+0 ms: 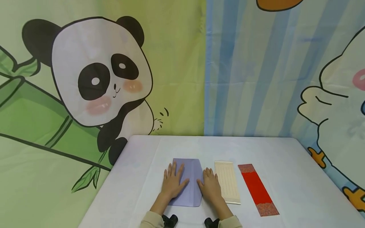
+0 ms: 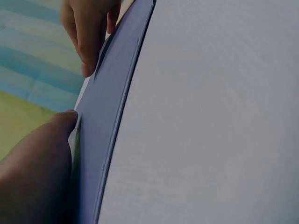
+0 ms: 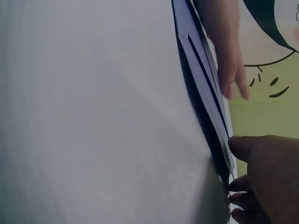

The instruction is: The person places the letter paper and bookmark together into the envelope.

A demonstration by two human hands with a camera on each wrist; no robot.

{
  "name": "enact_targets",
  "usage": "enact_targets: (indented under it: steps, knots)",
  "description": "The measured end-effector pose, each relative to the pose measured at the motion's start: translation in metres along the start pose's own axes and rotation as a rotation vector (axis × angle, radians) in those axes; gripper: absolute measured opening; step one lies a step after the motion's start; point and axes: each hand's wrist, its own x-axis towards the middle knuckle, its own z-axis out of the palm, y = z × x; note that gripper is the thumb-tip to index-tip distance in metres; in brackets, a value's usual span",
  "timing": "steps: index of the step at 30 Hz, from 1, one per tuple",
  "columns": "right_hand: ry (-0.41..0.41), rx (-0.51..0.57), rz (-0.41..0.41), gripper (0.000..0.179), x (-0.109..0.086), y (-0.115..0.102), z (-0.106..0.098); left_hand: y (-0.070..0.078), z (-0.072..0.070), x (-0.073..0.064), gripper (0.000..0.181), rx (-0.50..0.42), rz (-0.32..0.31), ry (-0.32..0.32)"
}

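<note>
A purple envelope (image 1: 186,193) lies on the white table, its tapered flap end on the right; a crease line runs beside that end. My left hand (image 1: 172,183) rests on its left part with the fingers spread and the thumb toward the middle. At the right edge, my right hand (image 1: 211,186) has its fingers extended forward, with the thumb touching the envelope's border. In the right wrist view, the near edge of the envelope (image 3: 205,70) stands slightly off the table, with a dark gap along it. Close beside the right hand lies a cream card (image 1: 228,183) with vertical lines.
A red strip (image 1: 259,190) with patterned ends lies slanted to the right of the cream card. The white table (image 1: 296,177) reaches back to a curtain (image 1: 176,69) printed with a panda. Black wrist mounts (image 1: 170,220) sit below both hands.
</note>
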Motion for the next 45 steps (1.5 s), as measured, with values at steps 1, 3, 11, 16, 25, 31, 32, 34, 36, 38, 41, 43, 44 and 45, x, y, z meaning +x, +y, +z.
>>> enact_targets:
  steps: [1,3,11,16,25,31,32,34,36,38,41,43,44,45]
  knots:
    - [0.005,0.001,0.002,0.056,0.000,-0.001,0.001,0.000,0.001,-0.001,0.070,0.013,0.002,-0.019]
    - [0.017,0.018,0.003,0.054,0.000,-0.002,0.003,0.000,0.002,-0.002,0.069,0.032,0.009,-0.039]
    - [0.078,0.134,0.005,0.051,0.004,-0.002,0.004,0.002,0.002,-0.002,0.065,0.079,0.024,-0.038]
    - [0.081,0.235,0.029,0.051,0.004,-0.003,0.004,0.001,0.003,-0.002,0.064,0.079,0.019,-0.036]
    - [0.072,0.479,0.047,0.052,0.004,-0.007,0.001,-0.002,0.005,-0.003,0.064,0.042,-0.002,-0.012]
    - [0.013,0.709,0.093,0.052,0.004,-0.006,0.002,-0.001,0.004,-0.003,0.064,0.019,-0.017,0.000]
    - [0.008,0.739,0.105,0.053,0.004,-0.006,0.002,-0.001,0.003,-0.003,0.064,0.015,-0.016,0.005]
    - [0.000,0.796,0.116,0.053,0.003,-0.004,0.002,-0.001,0.003,-0.002,0.063,0.003,-0.011,0.018]
    - [-0.015,0.837,0.125,0.053,0.001,-0.001,0.002,0.000,0.003,-0.002,0.064,-0.006,-0.007,0.022]
    - [-0.049,0.885,0.114,0.056,0.000,0.002,0.001,-0.001,0.003,-0.002,0.064,-0.009,-0.007,0.018]
    - [-0.116,0.958,0.094,0.061,0.001,0.007,-0.001,-0.001,0.004,-0.002,0.064,-0.013,-0.011,0.005]
    - [-0.163,1.000,0.062,0.059,0.002,0.011,-0.001,-0.001,0.004,-0.002,0.064,-0.015,-0.013,-0.001]
    - [-0.183,1.001,0.054,0.056,0.003,0.012,-0.001,-0.001,0.004,-0.003,0.063,-0.019,-0.011,0.000]
    - [-0.199,0.996,0.035,0.052,0.004,0.013,-0.001,-0.002,0.004,-0.003,0.063,-0.022,-0.009,0.003]
